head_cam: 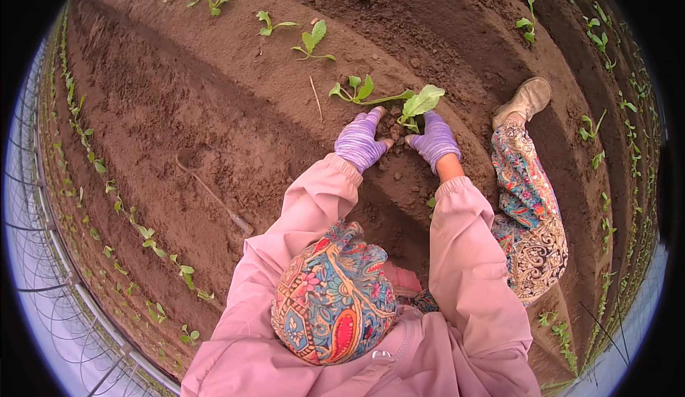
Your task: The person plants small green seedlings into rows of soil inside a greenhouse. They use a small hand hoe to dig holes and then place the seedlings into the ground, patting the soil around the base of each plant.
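On a raised soil bed, a leafy green seedling (420,103) stands between my two gloved hands. My left hand (362,139), in a purple fingerless-style glove with bare fingertips, rests on the soil at the plant's left, thumb and fingers apart. Matching it, my right hand (434,139) touches the ground at the plant's right; its fingers are partly hidden behind the leaves. Dark crumbly soil (397,153) lies between both thumbs. Just beyond my left fingertips grows another seedling (359,90), with a long leaf reaching toward the first plant. Neither palm visibly holds anything.
A small long-handled hand tool (214,196) lies on the soil at left. More seedlings (313,41) line the bed ahead, with furrows and planted rows on both sides. My shoe (523,100) is on the right. A dry stalk (316,98) lies near my left hand.
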Available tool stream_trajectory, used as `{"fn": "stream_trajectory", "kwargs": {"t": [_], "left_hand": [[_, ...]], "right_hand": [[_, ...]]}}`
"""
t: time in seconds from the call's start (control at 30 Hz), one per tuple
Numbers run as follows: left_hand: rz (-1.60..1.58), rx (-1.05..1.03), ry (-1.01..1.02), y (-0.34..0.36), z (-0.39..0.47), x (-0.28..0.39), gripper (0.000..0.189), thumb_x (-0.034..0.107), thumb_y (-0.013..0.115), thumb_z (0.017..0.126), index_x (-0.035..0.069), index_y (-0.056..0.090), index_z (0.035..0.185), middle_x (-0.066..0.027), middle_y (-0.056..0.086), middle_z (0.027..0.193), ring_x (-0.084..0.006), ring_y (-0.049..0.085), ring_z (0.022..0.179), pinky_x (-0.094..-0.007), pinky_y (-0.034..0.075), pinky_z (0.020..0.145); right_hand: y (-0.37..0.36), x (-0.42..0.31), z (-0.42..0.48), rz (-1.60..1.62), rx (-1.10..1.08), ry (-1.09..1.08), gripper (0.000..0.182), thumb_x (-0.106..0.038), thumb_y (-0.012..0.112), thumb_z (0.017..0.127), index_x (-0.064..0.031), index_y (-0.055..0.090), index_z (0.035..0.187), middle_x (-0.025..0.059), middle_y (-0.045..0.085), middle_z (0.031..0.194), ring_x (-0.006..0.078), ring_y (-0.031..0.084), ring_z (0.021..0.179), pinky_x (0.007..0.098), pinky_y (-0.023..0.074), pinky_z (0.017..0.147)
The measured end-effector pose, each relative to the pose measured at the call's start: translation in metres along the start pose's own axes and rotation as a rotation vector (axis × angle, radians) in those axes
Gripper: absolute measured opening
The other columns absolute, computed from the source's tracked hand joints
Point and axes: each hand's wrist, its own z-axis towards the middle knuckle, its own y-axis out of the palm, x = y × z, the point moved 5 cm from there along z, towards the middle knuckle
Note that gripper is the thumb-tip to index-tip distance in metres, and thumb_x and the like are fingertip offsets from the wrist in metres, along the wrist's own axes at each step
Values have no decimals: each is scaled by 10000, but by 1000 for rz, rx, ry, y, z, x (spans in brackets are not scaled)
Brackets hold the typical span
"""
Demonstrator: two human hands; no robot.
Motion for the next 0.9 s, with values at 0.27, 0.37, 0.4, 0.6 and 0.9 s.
{"fn": "stream_trajectory", "kwargs": {"t": [0.27, 0.37, 0.4, 0.6, 0.9], "left_hand": [[148, 23, 66, 19, 19, 8, 511, 243, 651, 682, 102, 505, 1151, -162, 540, 1004, -321, 528, 933, -384, 426, 800], [131, 42, 54, 16, 15, 12, 501, 238, 636, 704, 124, 490, 1169, -172, 530, 1007, -331, 524, 932, -394, 428, 789], [92, 75, 68, 13, 8, 9, 518, 248, 629, 717, 125, 469, 1193, -182, 521, 1036, -336, 517, 954, -388, 424, 808], [-684, 553, -83, -15, -76, -98, 444, 75, 639, 738, 49, 498, 1158, -113, 518, 1128, -198, 526, 990, -271, 446, 801], [63, 301, -949, 7, -144, -290, 776, 570, 568, 700, 225, 284, 1334, -130, 132, 1414, -377, 117, 1285, -456, 203, 1032]], "right_hand": [[4, -10, 7, -128, -44, -6, 491, -152, 703, 607, -65, 530, 1059, 178, 563, 1020, 334, 524, 971, 380, 434, 826], [2, -12, 7, -155, -25, -1, 503, -146, 697, 620, -72, 520, 1085, 181, 568, 1017, 334, 521, 982, 376, 431, 830], [0, -17, 4, -151, -33, -8, 514, -146, 693, 628, -73, 512, 1104, 176, 570, 1023, 328, 523, 987, 371, 430, 833], [-13, 46, -28, 460, 183, 27, 516, -58, 581, 757, -78, 412, 1243, 144, 564, 1051, 211, 557, 926, 300, 469, 765], [-14, -13, -68, 649, 123, -62, 398, 12, 507, 812, -15, 446, 1205, 88, 538, 1070, 122, 533, 885, 224, 452, 742]]}}
